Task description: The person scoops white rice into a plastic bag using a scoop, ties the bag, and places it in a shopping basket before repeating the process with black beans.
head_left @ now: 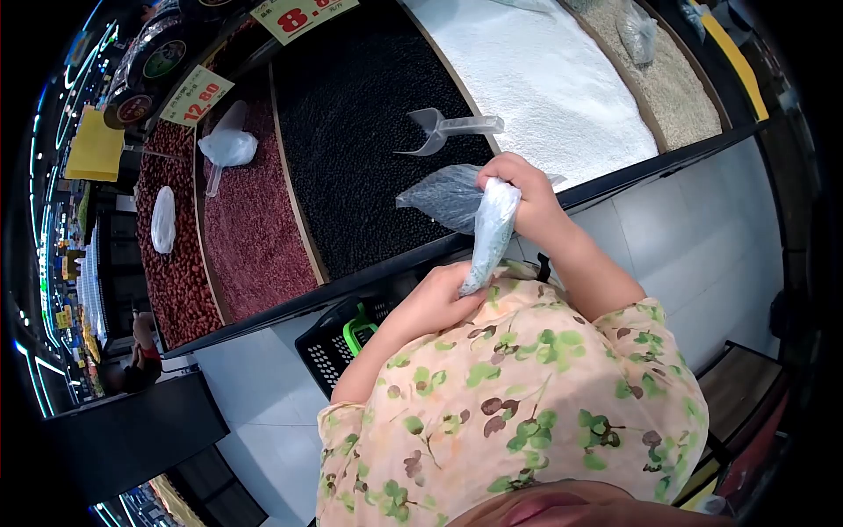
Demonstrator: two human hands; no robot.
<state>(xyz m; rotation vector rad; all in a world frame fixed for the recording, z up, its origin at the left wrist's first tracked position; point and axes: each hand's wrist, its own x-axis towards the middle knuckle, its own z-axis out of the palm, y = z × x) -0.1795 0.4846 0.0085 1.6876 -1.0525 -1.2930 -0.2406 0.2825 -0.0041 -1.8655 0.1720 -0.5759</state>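
Note:
My right hand (pixel 524 189) is closed round the gathered neck of a plastic bag (pixel 493 227). The bag hangs down in front of my chest and looks whitish with some green in its lower part; its contents cannot be made out. A loose, see-through flap of plastic (pixel 443 195) sticks out to the left of that hand, over the black beans (pixel 360 132). Lower down, my left hand (pixel 442 300) is closed at the bag's bottom end, its fingers partly hidden. Just beyond my right hand, a clear plastic scoop (pixel 452 127) lies on the beans.
Beside the beans are bins of white grain or powder (pixel 536 88), beige grain (pixel 672 92), reddish grain (pixel 255 211) and red dried fruit or beans (pixel 176 290). A bagged scoop (pixel 228 147) rests on the reddish grain. A black basket with a green handle (pixel 358 329) stands below the bin edge.

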